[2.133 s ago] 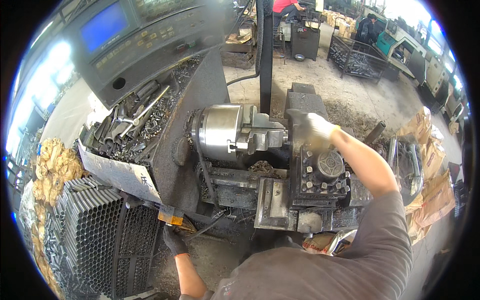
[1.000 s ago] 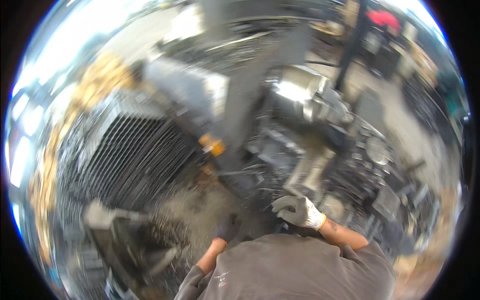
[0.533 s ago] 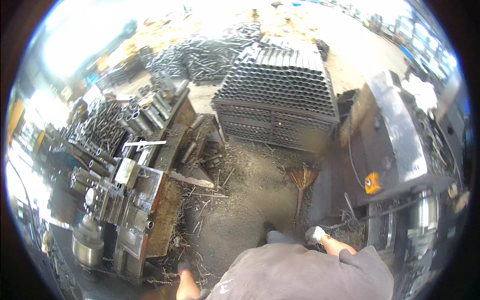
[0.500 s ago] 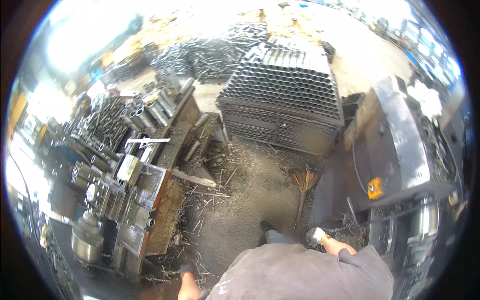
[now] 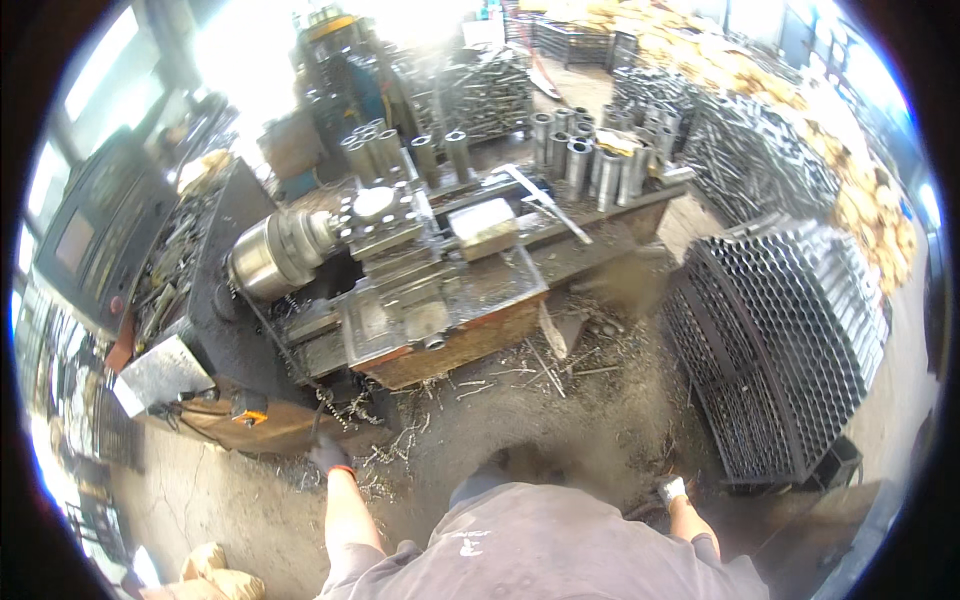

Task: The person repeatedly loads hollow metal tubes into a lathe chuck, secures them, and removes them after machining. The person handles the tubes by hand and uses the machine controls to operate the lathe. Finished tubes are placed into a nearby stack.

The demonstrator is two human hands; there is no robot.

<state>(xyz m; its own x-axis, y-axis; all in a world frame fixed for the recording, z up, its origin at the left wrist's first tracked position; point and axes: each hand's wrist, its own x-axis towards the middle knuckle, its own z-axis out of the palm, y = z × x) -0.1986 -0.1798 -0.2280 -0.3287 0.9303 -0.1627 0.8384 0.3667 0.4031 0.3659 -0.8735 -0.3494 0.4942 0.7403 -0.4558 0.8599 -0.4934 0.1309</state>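
My left hand (image 5: pixel 328 455), in a dark glove with a red cuff, reaches forward beside the base of a metal lathe. A thin dark piece rises just above its fingers; whether the hand holds it I cannot make out. Curled metal shavings (image 5: pixel 400 442) lie on the floor next to it. My right hand (image 5: pixel 673 490), in a white glove, hangs low on the right, near the tube rack; its fingers are too small to read. Ahead, the lathe shows a round chuck (image 5: pixel 270 258) and a tool post (image 5: pixel 382 222). A caliper (image 5: pixel 548 206) rests on the lathe bed.
Several metal tubes (image 5: pixel 580 170) stand upright at the lathe's far right end. A dark rack (image 5: pixel 735 370) stacked with tubes stands on the right. An orange switch box (image 5: pixel 250 410) is on the lathe's front left. Tan sacks (image 5: pixel 215 575) lie at lower left.
The view has swung left, so the lathe now lies ahead and the tube rack on the right. My left arm has extended forward toward the lathe base. The broom has gone out of sight.
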